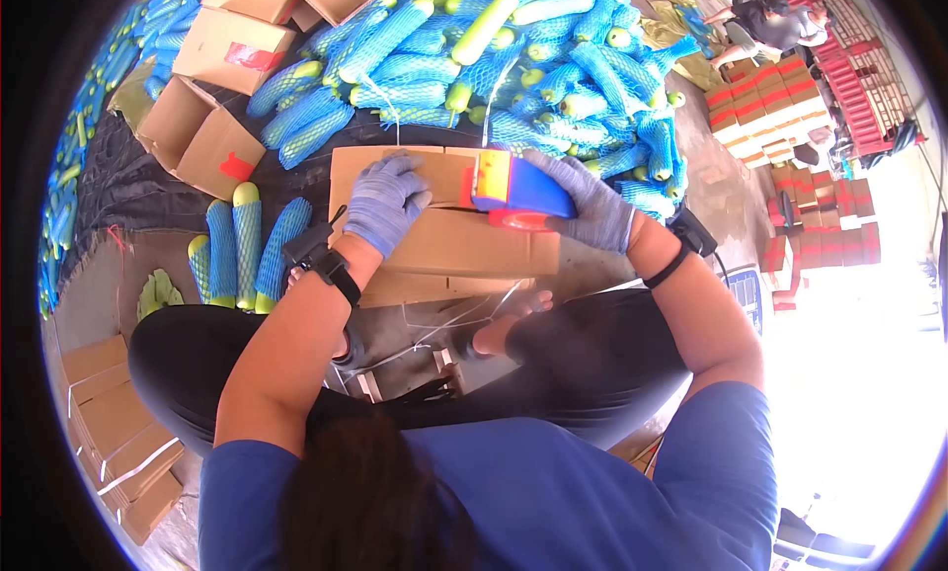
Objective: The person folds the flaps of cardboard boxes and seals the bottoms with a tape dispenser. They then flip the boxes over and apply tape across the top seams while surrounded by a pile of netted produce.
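A closed cardboard box (464, 245) stands in front of me between my legs. My right hand (597, 203), in a grey glove, is wrapped round a blue, yellow and red tape dispenser (528, 188) held over the box top. My left hand (387, 203), also gloved, rests at the left part of the box top with its fingers curled in. Whatever those fingers hold, if anything, is hidden. Strips of brown tape (444, 181) show along the top of the box between my hands.
Long green gourds in blue net sleeves (415, 72) are heaped beyond the box. Several more gourds (247, 245) stand at the left. An open carton (197, 141) lies behind them, flattened cartons (123, 433) at lower left. Stacked boxes (770, 112) and another person (765, 23) are at upper right.
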`<action>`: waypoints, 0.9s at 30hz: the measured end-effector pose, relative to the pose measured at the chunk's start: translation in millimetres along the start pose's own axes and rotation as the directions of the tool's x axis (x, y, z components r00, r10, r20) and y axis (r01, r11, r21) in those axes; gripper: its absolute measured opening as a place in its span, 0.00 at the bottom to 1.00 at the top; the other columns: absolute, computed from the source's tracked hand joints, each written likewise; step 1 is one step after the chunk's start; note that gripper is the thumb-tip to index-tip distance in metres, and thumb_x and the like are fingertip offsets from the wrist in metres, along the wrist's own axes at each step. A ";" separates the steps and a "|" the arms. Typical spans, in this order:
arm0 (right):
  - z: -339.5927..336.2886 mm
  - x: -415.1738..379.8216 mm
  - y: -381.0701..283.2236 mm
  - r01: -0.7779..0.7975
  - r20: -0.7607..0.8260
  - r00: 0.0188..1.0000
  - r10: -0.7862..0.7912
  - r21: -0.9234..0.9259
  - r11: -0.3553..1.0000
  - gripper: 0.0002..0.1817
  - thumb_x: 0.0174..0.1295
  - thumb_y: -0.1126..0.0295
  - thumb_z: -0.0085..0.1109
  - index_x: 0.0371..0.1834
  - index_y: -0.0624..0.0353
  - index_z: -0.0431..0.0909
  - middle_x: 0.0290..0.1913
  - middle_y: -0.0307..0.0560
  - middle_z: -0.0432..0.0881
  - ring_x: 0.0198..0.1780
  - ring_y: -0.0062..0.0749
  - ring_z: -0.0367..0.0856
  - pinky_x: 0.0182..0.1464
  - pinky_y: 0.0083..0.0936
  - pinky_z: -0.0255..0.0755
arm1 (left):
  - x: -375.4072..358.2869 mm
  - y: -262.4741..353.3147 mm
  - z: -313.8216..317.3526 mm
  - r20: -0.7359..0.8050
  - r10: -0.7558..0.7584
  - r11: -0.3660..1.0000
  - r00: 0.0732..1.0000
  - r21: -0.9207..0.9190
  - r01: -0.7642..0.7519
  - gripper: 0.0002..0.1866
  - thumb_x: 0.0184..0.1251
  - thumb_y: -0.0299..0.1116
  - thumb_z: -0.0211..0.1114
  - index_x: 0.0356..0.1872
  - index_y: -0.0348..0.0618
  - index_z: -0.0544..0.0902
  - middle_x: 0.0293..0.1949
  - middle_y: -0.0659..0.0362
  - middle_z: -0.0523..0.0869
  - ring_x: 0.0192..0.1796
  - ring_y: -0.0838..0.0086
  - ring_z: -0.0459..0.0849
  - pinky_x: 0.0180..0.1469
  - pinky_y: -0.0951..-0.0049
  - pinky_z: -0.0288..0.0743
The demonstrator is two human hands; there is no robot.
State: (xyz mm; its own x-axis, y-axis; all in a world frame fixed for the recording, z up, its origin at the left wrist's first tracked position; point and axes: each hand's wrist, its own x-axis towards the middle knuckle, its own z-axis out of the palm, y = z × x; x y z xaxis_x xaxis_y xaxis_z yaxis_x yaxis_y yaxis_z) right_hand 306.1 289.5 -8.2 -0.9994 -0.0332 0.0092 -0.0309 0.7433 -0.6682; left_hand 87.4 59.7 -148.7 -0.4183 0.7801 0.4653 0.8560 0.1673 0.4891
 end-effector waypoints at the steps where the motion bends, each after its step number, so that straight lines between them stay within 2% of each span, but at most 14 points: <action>1: -0.1 0.4 -1.6 -0.118 0.079 0.988 0.131 -0.150 0.982 0.50 0.57 0.75 0.72 0.82 0.51 0.53 0.73 0.59 0.65 0.72 0.52 0.67 0.76 0.39 0.60 | 0.7 4.4 -3.8 0.005 0.008 0.998 1.000 0.067 -0.008 0.09 0.60 0.39 0.71 0.38 0.47 0.88 0.52 0.55 0.86 0.62 0.55 0.81 0.64 0.54 0.72; 6: 0.5 -5.7 1.8 -0.057 0.074 0.995 0.073 -0.207 0.977 0.51 0.56 0.73 0.74 0.82 0.43 0.54 0.69 0.65 0.66 0.67 0.61 0.68 0.72 0.45 0.64 | 14.6 38.1 -17.6 0.028 -0.243 0.927 0.970 0.300 0.224 0.14 0.70 0.44 0.64 0.40 0.45 0.87 0.48 0.54 0.88 0.56 0.59 0.84 0.58 0.56 0.74; 7: 3.1 -3.7 1.1 -0.057 0.074 0.995 0.074 -0.207 0.977 0.51 0.56 0.73 0.74 0.82 0.43 0.54 0.69 0.65 0.66 0.67 0.61 0.68 0.72 0.45 0.64 | 13.6 45.1 -14.2 0.037 -0.388 0.902 0.921 -0.189 0.387 0.18 0.73 0.49 0.60 0.42 0.44 0.87 0.46 0.57 0.88 0.51 0.63 0.85 0.52 0.60 0.76; 8: 7.4 -0.6 0.1 0.046 0.029 0.999 -0.041 -0.195 0.980 0.51 0.54 0.71 0.76 0.81 0.44 0.57 0.62 0.61 0.70 0.60 0.55 0.73 0.65 0.40 0.70 | 13.8 51.1 -11.5 0.117 -0.499 0.636 0.859 -0.624 0.455 0.23 0.76 0.55 0.57 0.44 0.44 0.86 0.44 0.60 0.89 0.45 0.68 0.87 0.46 0.64 0.78; 9: 10.1 0.8 -0.1 0.149 -0.015 0.988 -0.154 -0.187 0.971 0.51 0.52 0.70 0.79 0.80 0.45 0.59 0.55 0.57 0.74 0.53 0.49 0.77 0.58 0.36 0.76 | 15.4 56.5 -9.1 0.120 -0.497 0.637 0.859 -0.622 0.456 0.23 0.76 0.55 0.57 0.44 0.44 0.86 0.44 0.60 0.89 0.45 0.68 0.87 0.46 0.64 0.78; 11: 12.8 2.1 6.7 0.173 -0.025 0.983 -0.184 -0.237 0.956 0.46 0.54 0.68 0.78 0.77 0.47 0.63 0.56 0.54 0.76 0.53 0.45 0.79 0.57 0.34 0.77 | 24.9 75.1 -15.5 0.733 -0.524 -0.218 0.435 -0.609 0.763 0.23 0.79 0.56 0.53 0.46 0.48 0.86 0.39 0.63 0.89 0.37 0.77 0.84 0.39 0.72 0.75; 13: 13.3 3.3 2.4 0.195 -0.029 0.977 -0.212 -0.289 0.937 0.42 0.56 0.67 0.77 0.75 0.49 0.67 0.56 0.50 0.78 0.53 0.41 0.80 0.56 0.33 0.78 | 22.8 86.5 -6.6 0.705 -0.551 -0.244 0.448 -0.649 0.721 0.20 0.79 0.54 0.56 0.47 0.49 0.86 0.38 0.63 0.89 0.37 0.79 0.84 0.39 0.75 0.75; 15: 9.1 10.5 -23.0 0.129 -0.048 0.991 -0.126 0.071 0.989 0.36 0.57 0.65 0.76 0.70 0.50 0.73 0.53 0.48 0.81 0.49 0.38 0.83 0.53 0.32 0.79 | 16.6 81.7 11.4 0.674 -0.580 -0.268 0.457 -0.688 0.675 0.17 0.78 0.51 0.58 0.48 0.50 0.85 0.37 0.63 0.89 0.36 0.81 0.83 0.38 0.77 0.74; 18: 2.6 16.5 -40.1 0.089 0.000 0.996 -0.090 0.151 0.985 0.32 0.53 0.62 0.77 0.64 0.47 0.78 0.49 0.50 0.85 0.43 0.42 0.86 0.47 0.33 0.81 | 7.4 51.6 30.7 0.520 -0.594 0.014 0.614 -0.757 0.654 0.18 0.78 0.49 0.59 0.47 0.45 0.86 0.38 0.62 0.89 0.37 0.81 0.82 0.39 0.76 0.75; 20: 3.7 18.2 -31.2 0.176 -0.004 0.984 -0.177 -0.055 0.983 0.33 0.49 0.60 0.78 0.63 0.42 0.80 0.47 0.54 0.86 0.41 0.48 0.87 0.44 0.35 0.81 | 2.6 35.3 21.5 0.183 -0.659 0.495 0.729 -0.624 0.605 0.17 0.75 0.45 0.63 0.41 0.39 0.87 0.31 0.57 0.87 0.34 0.74 0.82 0.40 0.68 0.75; 24: 4.7 22.6 -22.5 0.162 0.032 0.987 -0.160 -0.303 0.939 0.36 0.44 0.54 0.79 0.62 0.30 0.80 0.43 0.57 0.84 0.40 0.54 0.86 0.38 0.39 0.81 | -16.1 -60.4 -1.8 0.045 -0.761 0.559 0.648 -0.461 0.689 0.23 0.74 0.48 0.58 0.44 0.34 0.87 0.38 0.47 0.89 0.41 0.58 0.87 0.49 0.61 0.77; 25: 4.5 24.7 -24.6 0.169 0.033 0.985 -0.167 -0.298 0.940 0.36 0.44 0.54 0.79 0.62 0.30 0.80 0.43 0.57 0.84 0.40 0.54 0.86 0.38 0.39 0.81 | -31.8 -110.8 -0.4 0.128 -0.796 0.491 0.592 -0.436 0.754 0.23 0.73 0.49 0.57 0.43 0.36 0.88 0.38 0.51 0.90 0.41 0.65 0.87 0.49 0.63 0.77; 26: 4.9 25.5 -28.8 0.107 0.084 0.993 -0.081 -0.379 0.919 0.34 0.46 0.52 0.77 0.62 0.29 0.80 0.41 0.56 0.83 0.39 0.53 0.86 0.39 0.40 0.80 | -22.1 -68.8 -51.7 0.225 -0.870 0.230 0.439 -0.602 0.765 0.21 0.74 0.48 0.58 0.42 0.38 0.88 0.37 0.54 0.90 0.41 0.69 0.86 0.48 0.64 0.77; 27: 5.3 28.5 -31.9 0.052 0.124 0.992 0.006 -0.461 0.886 0.33 0.47 0.50 0.76 0.62 0.27 0.80 0.39 0.55 0.82 0.39 0.53 0.86 0.39 0.41 0.80 | -40.7 -112.9 -37.7 0.132 -0.913 0.223 0.385 -0.627 0.746 0.18 0.74 0.45 0.61 0.43 0.40 0.87 0.37 0.57 0.89 0.40 0.68 0.85 0.49 0.65 0.76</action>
State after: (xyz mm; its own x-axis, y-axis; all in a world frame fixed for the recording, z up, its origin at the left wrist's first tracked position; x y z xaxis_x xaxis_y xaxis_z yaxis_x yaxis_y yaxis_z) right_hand 278.7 261.2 9.4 -0.9900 -0.1113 -0.0871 -0.0865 0.9647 -0.2487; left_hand -3.7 -13.7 -195.1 -0.9027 0.2274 -0.3653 -0.3113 0.2411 0.9192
